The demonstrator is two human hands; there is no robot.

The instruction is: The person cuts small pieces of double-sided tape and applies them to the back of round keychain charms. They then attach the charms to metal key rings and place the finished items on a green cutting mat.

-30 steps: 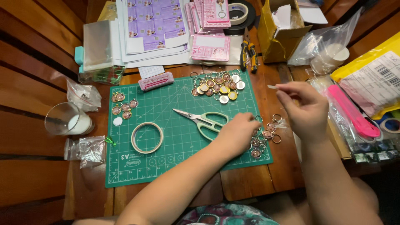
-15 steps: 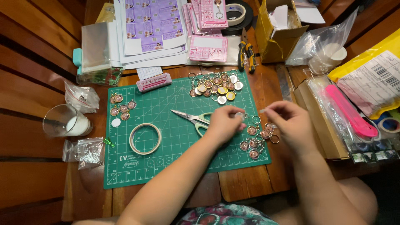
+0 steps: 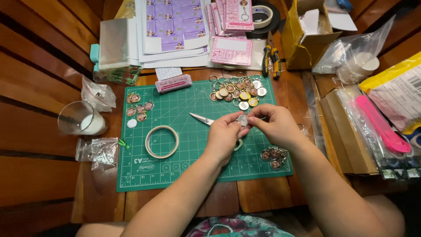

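Over the green cutting mat (image 3: 184, 145), my left hand (image 3: 224, 135) and my right hand (image 3: 274, 125) meet and together pinch a small round charm (image 3: 242, 119) between their fingertips. Scissors (image 3: 202, 118) lie on the mat under my left hand, only their blades showing. A heap of round keyring charms (image 3: 237, 91) sits at the mat's far edge, and a smaller cluster of charms (image 3: 272, 154) lies below my right wrist. A few more charms (image 3: 139, 108) rest at the mat's left corner.
A roll of tape (image 3: 161, 141) lies on the mat. A glass cup (image 3: 81, 118) and small plastic bags (image 3: 97, 151) stand left. Printed sheets (image 3: 175, 26), pink cards (image 3: 231, 50), pliers (image 3: 271, 57), a cardboard box (image 3: 302, 39) sit behind. A pink cutter (image 3: 381, 127) lies right.
Both hands have moved left and toward each other, from the mat's right edge to its middle. They now hold one charm together above the scissors.
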